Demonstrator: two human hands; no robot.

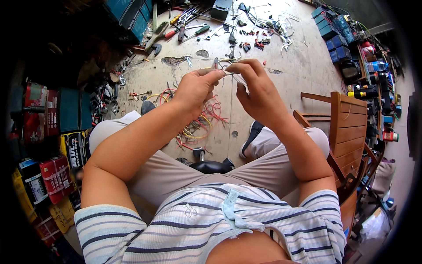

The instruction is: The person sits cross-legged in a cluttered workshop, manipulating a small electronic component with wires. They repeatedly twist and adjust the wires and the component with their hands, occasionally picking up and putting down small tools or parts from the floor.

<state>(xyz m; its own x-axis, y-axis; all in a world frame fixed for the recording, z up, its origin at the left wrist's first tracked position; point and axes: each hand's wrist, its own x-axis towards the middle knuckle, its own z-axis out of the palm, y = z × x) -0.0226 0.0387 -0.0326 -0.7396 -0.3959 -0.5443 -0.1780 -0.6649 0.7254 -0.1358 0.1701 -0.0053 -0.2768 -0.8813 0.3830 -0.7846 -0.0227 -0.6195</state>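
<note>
Thin wires (236, 75) stretch between my two hands, held up over the floor. My left hand (195, 90) is closed, its thumb and forefinger pinching the wire. A small grey pointed piece (216, 63) sticks up behind those fingertips; its kind is unclear. My right hand (259, 92) curls at the wire's other end, forefinger bent onto it and thumb held lower. Exactly how the right fingers grip it is hard to see. Beneath my hands lies a loose tangle of red and yellow wires (206, 114) on the floor, partly hidden by my left hand.
Screwdrivers and other hand tools (182, 33) lie ahead on the worn floor (303, 57), beside scattered small parts (252, 42). Boxed goods (57, 178) are stacked at my left. A wooden chair (349, 127) stands by my right knee, with batteries (338, 48) and crowded shelves beyond.
</note>
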